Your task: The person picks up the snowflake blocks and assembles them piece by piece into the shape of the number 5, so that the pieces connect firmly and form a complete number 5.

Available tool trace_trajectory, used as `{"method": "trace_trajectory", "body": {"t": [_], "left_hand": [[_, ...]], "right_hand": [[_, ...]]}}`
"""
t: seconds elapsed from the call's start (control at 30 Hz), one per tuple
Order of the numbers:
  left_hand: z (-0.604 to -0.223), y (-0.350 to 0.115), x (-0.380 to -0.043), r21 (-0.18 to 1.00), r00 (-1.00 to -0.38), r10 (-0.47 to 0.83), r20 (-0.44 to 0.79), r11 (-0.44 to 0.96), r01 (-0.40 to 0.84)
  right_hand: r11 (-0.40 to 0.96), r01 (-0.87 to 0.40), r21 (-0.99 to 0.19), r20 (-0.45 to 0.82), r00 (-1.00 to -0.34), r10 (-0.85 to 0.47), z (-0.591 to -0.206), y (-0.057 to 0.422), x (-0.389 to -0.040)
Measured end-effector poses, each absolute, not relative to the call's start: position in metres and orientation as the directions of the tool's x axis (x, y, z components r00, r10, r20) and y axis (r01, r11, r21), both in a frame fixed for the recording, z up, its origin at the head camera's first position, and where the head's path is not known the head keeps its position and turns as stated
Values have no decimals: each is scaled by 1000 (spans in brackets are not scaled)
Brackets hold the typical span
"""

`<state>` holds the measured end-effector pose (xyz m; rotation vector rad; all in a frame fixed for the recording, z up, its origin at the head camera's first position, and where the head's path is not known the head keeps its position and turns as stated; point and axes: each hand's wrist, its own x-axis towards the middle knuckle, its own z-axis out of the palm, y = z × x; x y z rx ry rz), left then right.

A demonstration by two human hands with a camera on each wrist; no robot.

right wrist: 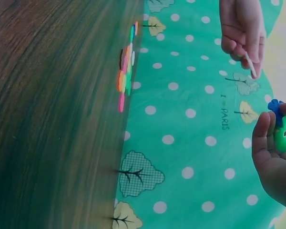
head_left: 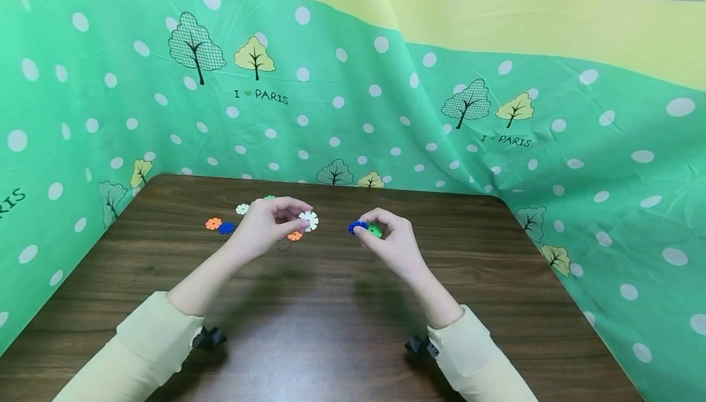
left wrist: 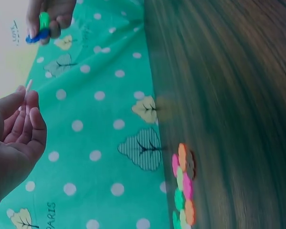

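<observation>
My left hand (head_left: 261,227) pinches a white snowflake disc (head_left: 311,221) with notched edges between thumb and fingers, above the table. To its right, my right hand (head_left: 398,247) holds a blue snowflake disc (head_left: 355,227) together with a green snowflake disc (head_left: 376,231). In the right wrist view, the blue disc (right wrist: 275,108) stands at an angle against the green disc (right wrist: 284,135), and they look joined. The white disc (left wrist: 29,86) appears edge-on in the left wrist view. A gap separates the white disc from the blue and green pair.
Loose snowflake discs lie on the dark wooden table (head_left: 353,316), around and behind my left hand: an orange disc (head_left: 213,223), a blue disc (head_left: 226,228), a white disc (head_left: 242,209) and several others. A green dotted curtain (head_left: 342,126) hangs behind the table.
</observation>
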<state>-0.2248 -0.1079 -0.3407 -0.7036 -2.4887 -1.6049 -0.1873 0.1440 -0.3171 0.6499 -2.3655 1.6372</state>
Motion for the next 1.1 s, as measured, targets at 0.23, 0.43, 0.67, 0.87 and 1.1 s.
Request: {"method": "trace_trajectory", "body": {"t": [0.23, 0.43, 0.67, 0.87, 1.1], "left_hand": [[-341, -93, -219, 891, -892, 337, 301, 234, 389], [-342, -85, -216, 920, -897, 342, 279, 173, 353], [-345, -79, -216, 930, -890, 355, 286, 123, 347], [-346, -76, -215, 941, -907, 328, 266, 117, 318], [-347, -75, -213, 931, -905, 337, 258, 163, 326]], "right_hand": [[270, -531, -803, 477, -845, -244, -318, 140, -188], [286, -579, -763, 517, -813, -267, -318, 138, -187], [293, -587, -755, 517, -807, -286, -320, 135, -186], [297, -588, -753, 520, -807, -279, -320, 132, -186], [314, -574, -756, 517, -818, -251, -322, 131, -186]]}}
